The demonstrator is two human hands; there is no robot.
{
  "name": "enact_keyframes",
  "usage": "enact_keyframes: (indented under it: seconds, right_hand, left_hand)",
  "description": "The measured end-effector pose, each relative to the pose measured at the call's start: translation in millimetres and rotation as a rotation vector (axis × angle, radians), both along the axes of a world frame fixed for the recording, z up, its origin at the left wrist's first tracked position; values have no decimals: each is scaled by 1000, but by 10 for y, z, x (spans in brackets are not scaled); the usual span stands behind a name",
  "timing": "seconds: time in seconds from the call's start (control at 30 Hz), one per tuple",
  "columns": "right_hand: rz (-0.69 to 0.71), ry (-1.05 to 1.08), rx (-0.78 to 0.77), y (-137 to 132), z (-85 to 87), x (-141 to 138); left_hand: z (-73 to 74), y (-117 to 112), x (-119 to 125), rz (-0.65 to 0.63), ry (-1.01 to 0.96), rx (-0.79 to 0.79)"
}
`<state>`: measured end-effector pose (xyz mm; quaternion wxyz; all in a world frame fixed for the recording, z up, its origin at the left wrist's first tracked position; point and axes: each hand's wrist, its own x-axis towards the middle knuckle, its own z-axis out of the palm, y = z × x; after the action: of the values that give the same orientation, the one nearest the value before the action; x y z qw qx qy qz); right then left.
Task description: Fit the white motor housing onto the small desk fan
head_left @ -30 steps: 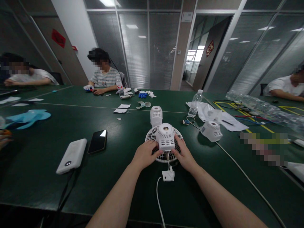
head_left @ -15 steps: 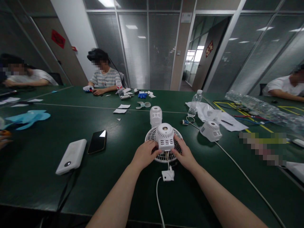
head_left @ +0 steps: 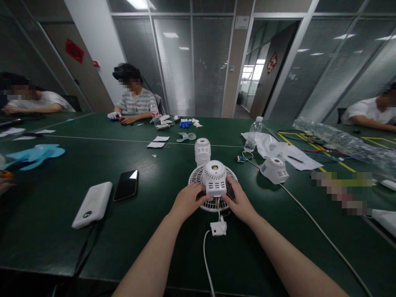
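In the middle of the head view a white fan motor housing (head_left: 214, 181) with vent slots sits over a round white fan grille (head_left: 195, 176). My left hand (head_left: 189, 201) grips the housing's left side, fingers behind and thumb at the lower front. On its right side my right hand (head_left: 240, 201) holds it the same way, thumb near the bottom edge. Wires run from the housing down to a small white switch plate (head_left: 218, 227), which lies on the table with a white cable (head_left: 206, 260) leading toward me. Just behind the grille stands another white vented housing (head_left: 202, 152).
A white power bank (head_left: 93, 204) and a phone (head_left: 126, 185) lie on the left. To the right are a third white housing (head_left: 274, 170) with a cord, a plastic bottle (head_left: 253, 135) and crumpled paper (head_left: 272, 145). Other people sit across the table (head_left: 139, 247).
Both hands and the housing stay in nearly the same place. The whole view has shifted very slightly.
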<state>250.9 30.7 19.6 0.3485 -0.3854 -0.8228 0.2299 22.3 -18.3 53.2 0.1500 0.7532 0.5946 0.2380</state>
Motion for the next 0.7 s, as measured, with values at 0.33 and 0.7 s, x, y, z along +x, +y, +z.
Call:
enact_keyframes:
  seconds: [0.33,0.7]
  right_hand:
    - [-7,56,20,-47,26,-19]
    - [-156,166,103,-74,145,42]
  left_hand:
    - [-58,1,-36,-1,-14,85]
    - [-256,140,-127,148,24,269]
